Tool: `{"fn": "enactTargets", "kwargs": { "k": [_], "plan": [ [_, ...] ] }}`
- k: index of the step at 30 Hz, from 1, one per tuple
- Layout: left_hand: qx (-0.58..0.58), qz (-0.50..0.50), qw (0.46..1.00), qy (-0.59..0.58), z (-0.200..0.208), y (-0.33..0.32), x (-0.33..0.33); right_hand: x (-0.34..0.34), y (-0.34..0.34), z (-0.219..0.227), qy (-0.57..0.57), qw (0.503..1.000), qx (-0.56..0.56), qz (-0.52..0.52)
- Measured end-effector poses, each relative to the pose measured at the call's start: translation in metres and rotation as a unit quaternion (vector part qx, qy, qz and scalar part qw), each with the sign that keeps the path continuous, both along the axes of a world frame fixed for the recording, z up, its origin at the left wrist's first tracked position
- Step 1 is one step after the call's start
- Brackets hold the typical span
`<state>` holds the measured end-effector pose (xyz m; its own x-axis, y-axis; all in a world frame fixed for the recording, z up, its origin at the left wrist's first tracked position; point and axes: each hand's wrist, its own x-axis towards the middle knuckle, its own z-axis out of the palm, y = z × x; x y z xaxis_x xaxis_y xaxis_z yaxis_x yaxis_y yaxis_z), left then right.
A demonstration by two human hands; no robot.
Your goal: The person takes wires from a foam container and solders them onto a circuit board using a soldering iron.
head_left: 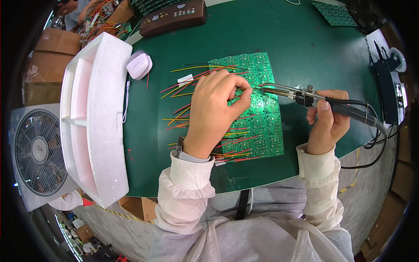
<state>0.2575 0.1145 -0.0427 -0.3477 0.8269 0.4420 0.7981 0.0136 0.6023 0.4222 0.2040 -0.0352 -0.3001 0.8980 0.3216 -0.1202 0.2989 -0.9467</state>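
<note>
Over a green table (pixel 314 52), fan (pixel 40 149) nearby, right grip (pixel 326 125) encircles a soldering iron (pixel 306 97), left grip (pixel 216 107) pinches wire (pixel 254 89).

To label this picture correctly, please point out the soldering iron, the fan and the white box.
Soldering iron (pixel 354 113): head view, black handle.
Fan (pixel 40 150): head view, central hub.
White box (pixel 104 118): head view, right wall.

We cannot see the part of the circuit board (pixel 273 131) behind the left hand (pixel 214 100), or whether the soldering iron (pixel 301 96) touches it. We see a co-worker (pixel 77 15) cut off at the top edge.
</note>
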Motion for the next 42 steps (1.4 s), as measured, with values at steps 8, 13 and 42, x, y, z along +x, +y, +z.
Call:
{"fn": "enactTargets", "kwargs": {
  "k": [8, 13, 42],
  "plan": [
    [-0.002, -0.003, 1.0, 0.001, 0.0009, 0.0014, 0.0005, 0.0007, 0.001, -0.0012, -0.004, 1.0, 0.012, -0.001],
    [-0.003, -0.002, 1.0, 0.009, -0.0001, 0.0002, -0.0005, 0.0002, 0.0006, -0.0027, -0.024, 0.998, 0.052, -0.012],
    [0.035, -0.003, 0.998, 0.052, -0.0037, 0.0018, -0.0003, 0.0017, -0.0002, -0.0022, -0.013, 1.0, 0.023, -0.004]
  ]
}}
